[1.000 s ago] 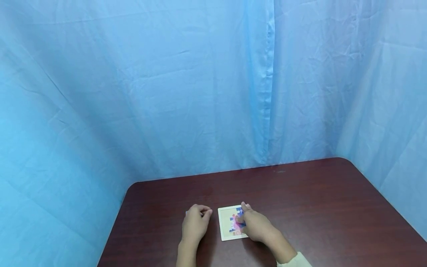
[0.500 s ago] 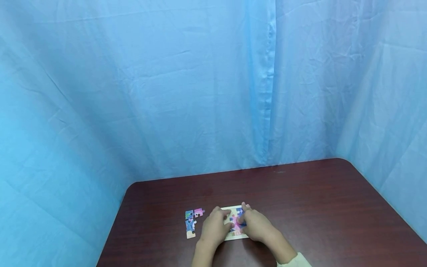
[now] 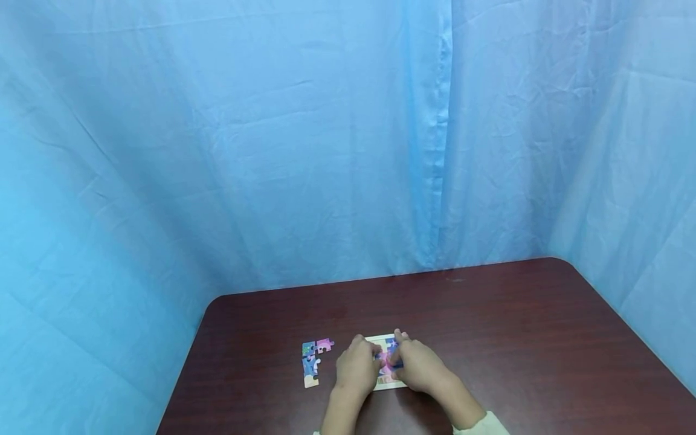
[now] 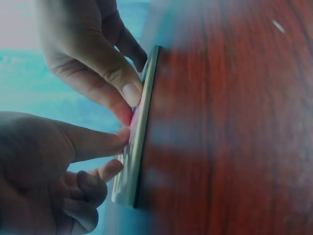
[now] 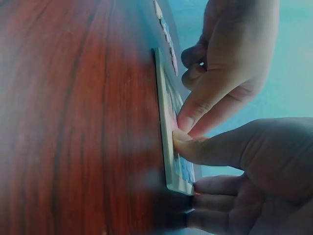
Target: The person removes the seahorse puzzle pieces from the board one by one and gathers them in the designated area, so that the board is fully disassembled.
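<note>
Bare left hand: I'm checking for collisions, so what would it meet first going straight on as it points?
Probably the bare right hand, facing it over the flat, cream-rimmed puzzle board; depth between them is unclear.

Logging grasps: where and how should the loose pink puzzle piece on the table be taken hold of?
I'd suggest pinching the pink piece by its right end, near the protruding knob, from above, on the side facing the tray. It lies flat on the table, that end free, while a blue-green piece sits close at its left.
</note>
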The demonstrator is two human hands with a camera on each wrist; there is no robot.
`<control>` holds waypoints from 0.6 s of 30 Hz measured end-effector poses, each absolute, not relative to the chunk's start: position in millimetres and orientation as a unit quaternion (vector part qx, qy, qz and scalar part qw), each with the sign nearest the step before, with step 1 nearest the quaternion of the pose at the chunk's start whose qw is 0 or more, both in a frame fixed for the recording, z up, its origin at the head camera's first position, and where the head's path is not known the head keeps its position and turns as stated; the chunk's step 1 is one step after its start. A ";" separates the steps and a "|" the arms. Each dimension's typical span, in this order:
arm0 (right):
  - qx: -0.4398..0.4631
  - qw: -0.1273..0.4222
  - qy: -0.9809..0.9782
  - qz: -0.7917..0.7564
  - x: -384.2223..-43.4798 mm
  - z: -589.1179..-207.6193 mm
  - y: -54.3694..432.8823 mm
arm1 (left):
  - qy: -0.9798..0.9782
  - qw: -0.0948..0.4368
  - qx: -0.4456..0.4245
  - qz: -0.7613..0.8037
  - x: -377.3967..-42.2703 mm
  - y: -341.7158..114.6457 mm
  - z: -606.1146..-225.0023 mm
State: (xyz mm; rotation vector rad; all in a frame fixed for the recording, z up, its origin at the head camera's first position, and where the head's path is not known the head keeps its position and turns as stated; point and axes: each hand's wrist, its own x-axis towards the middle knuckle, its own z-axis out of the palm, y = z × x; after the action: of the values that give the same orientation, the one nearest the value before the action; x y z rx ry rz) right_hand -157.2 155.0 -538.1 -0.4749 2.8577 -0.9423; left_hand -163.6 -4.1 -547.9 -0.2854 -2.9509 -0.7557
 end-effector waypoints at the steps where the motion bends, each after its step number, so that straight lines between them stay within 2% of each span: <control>1: -0.158 0.045 0.936 -0.310 -157.4 -538.7 155.7 | -0.964 0.042 -0.093 -0.244 -163.6 -3.0 -547.2; 12: -0.166 0.037 0.936 -0.307 -160.6 -543.6 161.2 | -0.970 0.068 -0.094 -0.215 -167.9 1.8 -542.0; 18: -0.174 0.027 0.941 -0.290 -162.3 -545.8 161.6 | -0.970 0.064 -0.092 -0.215 -170.1 2.1 -541.9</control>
State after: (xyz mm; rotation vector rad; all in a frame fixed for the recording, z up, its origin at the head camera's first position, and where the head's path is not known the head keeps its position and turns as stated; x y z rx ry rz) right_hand -162.3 161.6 -545.8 -0.5374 2.9053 -0.8971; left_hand -170.1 2.1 -541.9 -0.2788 -2.9302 -0.6503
